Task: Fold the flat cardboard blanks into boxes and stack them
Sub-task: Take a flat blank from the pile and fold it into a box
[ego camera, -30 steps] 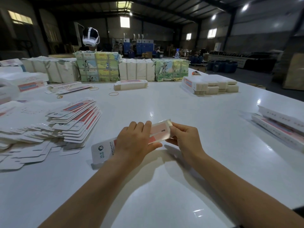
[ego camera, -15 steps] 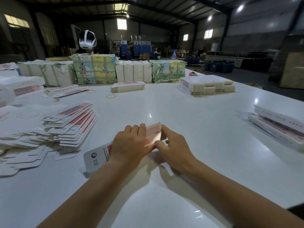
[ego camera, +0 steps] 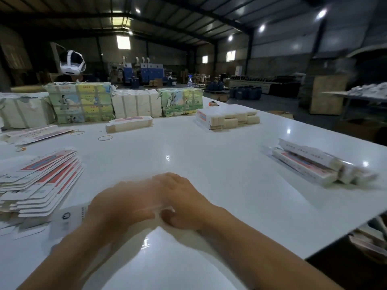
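At a white table (ego camera: 209, 155), a person's left hand (ego camera: 123, 203) and right hand (ego camera: 184, 197) come together over a single cardboard blank (ego camera: 68, 216), its printed end poking out left of the hands. Motion blur hides the fingers, so how firmly either hand holds the card cannot be told. Left of the hands, a fanned pile of flat blanks (ego camera: 41, 181) awaits folding; well to their right lie a few finished boxes (ego camera: 310, 164). Judged from that, most of the work remains.
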